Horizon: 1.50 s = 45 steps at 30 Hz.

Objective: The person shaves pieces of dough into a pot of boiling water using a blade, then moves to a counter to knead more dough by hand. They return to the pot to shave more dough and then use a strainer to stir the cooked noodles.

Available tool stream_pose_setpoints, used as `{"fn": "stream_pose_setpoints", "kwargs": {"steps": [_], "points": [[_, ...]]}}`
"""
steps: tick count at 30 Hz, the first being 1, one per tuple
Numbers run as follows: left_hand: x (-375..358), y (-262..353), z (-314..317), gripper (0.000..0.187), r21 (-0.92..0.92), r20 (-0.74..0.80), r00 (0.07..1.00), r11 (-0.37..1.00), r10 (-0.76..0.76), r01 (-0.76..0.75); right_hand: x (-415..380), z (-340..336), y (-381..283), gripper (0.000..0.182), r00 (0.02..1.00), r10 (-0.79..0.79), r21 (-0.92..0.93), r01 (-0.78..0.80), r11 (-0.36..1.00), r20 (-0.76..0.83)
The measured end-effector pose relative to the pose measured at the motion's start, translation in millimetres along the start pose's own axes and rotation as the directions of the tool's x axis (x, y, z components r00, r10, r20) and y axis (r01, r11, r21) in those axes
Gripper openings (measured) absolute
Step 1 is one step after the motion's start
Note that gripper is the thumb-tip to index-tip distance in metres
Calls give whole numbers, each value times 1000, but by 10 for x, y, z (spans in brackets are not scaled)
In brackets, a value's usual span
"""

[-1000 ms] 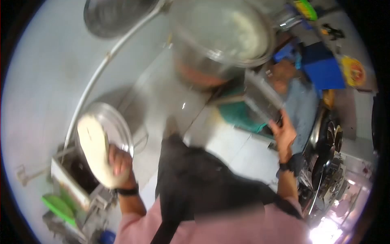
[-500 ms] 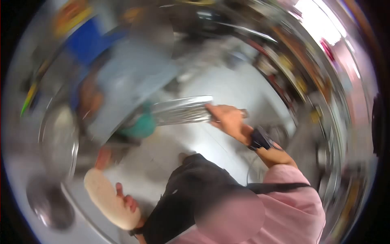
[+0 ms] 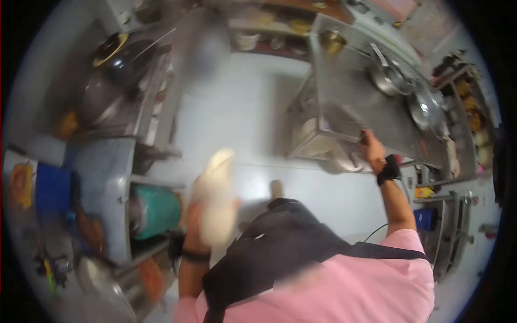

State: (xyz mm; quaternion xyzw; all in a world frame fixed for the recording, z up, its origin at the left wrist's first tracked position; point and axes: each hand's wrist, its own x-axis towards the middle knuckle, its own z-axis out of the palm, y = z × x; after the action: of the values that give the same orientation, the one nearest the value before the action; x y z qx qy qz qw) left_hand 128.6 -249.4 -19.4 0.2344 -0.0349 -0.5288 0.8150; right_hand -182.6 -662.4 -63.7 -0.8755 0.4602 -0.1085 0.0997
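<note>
Head view: dough slab (image 3: pixel 216 202) gripped by left hand (image 3: pixel 195 226), blurred; droop or drop judged likely. Right hand (image 3: pixel 371 151) clenched on steel tabletop (image 3: pixel 350 91) edge.

Standing on pale floor (image 3: pixel 242 124): steel table (image 3: pixel 355 102) at upper right, carrying two pans (image 3: pixel 386 79) near its far edge. Sitting at left: grey counter (image 3: pixel 105 183), bearing a blue box (image 3: pixel 51 191), with a green drum (image 3: pixel 159 211) tucked just beside it.
</note>
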Motion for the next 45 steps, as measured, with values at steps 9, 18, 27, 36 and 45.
{"fn": "stream_pose_setpoints", "kwargs": {"steps": [9,18,27,36,45], "points": [[2059,-1219,1110,62,464,126,991,886,-41,-22,797,56,1350,39,1000,-11,-31,11,999,-18],[3408,-2536,1614,66,523,130,978,849,-163,72,1322,-217,917,29,919,-117,736,-219,641,376],[3690,-2859,1449,50,887,-104,970,420,-221,191,1211,-2077,-17,31,-630,-649,864,73,498,427],[1875,-1633,-174,28,235,-302,953,969,2,72,919,-2580,-1366,11,-834,-514,835,128,-536,-202],[1223,-1377,-246,34,127,-496,868,991,25,45,-2,-2769,-2082,10,-623,-457,604,-31,-796,-635]]}}
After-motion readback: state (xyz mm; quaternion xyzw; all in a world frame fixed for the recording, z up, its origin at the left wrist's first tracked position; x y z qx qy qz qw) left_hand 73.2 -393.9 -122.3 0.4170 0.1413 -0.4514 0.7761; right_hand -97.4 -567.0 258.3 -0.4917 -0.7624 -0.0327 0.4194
